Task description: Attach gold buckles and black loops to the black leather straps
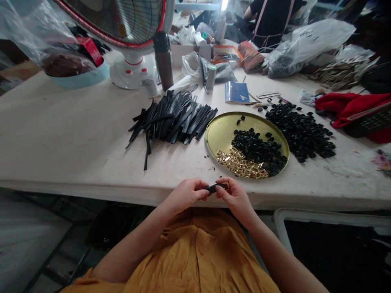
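My left hand [187, 193] and my right hand [233, 195] meet at the table's near edge, both pinched on one short black strap [214, 187]. A small gold buckle shows at the strap's right end, by my right fingers. Just beyond my hands lies a round gold tray [221, 132] holding gold buckles [241, 165] and small black pieces [258, 150]. A pile of black straps [172, 118] lies to the tray's left. A heap of black pieces [301, 130] lies on the table to its right.
A white and red table fan [131, 36], a dark bottle [162, 59], a blue booklet [236, 92] and plastic bags [305, 44] crowd the far side. Red cloth [351, 106] lies at the right. Another person sits at the back [271, 18].
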A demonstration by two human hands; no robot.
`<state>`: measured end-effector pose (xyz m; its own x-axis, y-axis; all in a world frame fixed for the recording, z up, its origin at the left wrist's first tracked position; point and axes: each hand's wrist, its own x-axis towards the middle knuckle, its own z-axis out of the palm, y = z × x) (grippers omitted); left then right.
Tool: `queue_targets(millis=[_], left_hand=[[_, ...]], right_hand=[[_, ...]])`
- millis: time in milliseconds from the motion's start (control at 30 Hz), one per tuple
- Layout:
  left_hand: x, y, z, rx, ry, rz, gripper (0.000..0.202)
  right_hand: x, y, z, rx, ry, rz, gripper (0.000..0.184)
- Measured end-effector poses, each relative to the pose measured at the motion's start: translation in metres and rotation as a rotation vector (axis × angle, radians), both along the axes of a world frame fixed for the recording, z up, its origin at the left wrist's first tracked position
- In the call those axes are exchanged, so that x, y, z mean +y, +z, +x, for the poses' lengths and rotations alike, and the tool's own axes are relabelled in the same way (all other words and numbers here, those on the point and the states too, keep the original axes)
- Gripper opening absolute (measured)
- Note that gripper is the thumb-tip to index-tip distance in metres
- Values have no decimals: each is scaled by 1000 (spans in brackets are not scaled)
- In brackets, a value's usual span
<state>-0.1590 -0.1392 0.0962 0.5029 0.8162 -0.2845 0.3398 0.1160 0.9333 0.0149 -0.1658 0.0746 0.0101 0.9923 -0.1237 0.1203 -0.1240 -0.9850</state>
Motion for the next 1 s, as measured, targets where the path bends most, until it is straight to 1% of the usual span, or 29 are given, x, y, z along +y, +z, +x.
queue_targets(millis=[133,233,300,367,500,600,667,767,833,933,1000], left_hand=[[-2,0,5,69,14,85,29],[-3,1,6,70,7,91,30],[-3,2,8,73,-3,103,28],[-3,3,9,78,-13,136,27],[-1,7,8,126,-39,206,29],[4,12,5,197,-17,282,39],[9,15,4,240,-2,358,41],[21,16,4,282,1,452,39],[33,15,4,334,-23,482,38],[59,15,-1,469,-33,535,35],[83,19,-4,565,53,647,32]], right_hand=[[-2,-2,0,-155,-29,76,21],[-4,-2,-1,-201,-42,111,20],[-6,-2,-2,-215,-22,140,17],[-7,-2,-3,-177,17,138,16],[-4,0,0,43,75,30,26],[4,0,-1,75,60,11,31],[12,0,-6,91,50,14,32],[28,-4,-16,164,54,7,37],[37,-8,-20,124,32,28,40],[45,-16,-22,-119,-24,172,41],[45,-22,-22,-277,-46,293,39]])
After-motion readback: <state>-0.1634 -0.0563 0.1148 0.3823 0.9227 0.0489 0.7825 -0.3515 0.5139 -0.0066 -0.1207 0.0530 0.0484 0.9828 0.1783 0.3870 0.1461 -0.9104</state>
